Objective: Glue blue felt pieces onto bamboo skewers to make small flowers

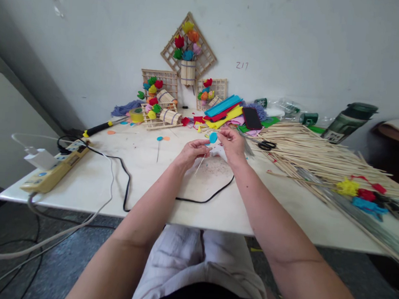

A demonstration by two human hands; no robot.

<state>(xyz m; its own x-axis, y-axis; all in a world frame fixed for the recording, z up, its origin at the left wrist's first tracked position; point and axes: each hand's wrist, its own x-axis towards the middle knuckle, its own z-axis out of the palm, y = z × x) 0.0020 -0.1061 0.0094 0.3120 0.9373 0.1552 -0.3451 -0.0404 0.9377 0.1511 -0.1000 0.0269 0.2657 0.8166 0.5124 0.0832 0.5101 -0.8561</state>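
Note:
My right hand (233, 145) pinches a small blue round disc (214, 137) between thumb and fingers. Close beside it, my left hand (195, 152) has its fingers closed on a thin pale wire (200, 165) that slants down toward the table. Under the hands, a whitish object (219, 152) is partly hidden, so its kind is unclear. To the left on the table lies another blue disc (159, 138) with a thin stem, touching an orange disc (166, 138). Black-handled scissors (266, 145) rest right of my right hand.
Several lattice panels with felt flowers (190, 47) stand at the wall. Bamboo sticks (312, 153) spread over the right side, near a dark green bottle (350, 121). Folded coloured felt (224, 109) and a phone (252, 119) lie behind. A power strip (55, 166) and a black cord (128, 180) occupy the left.

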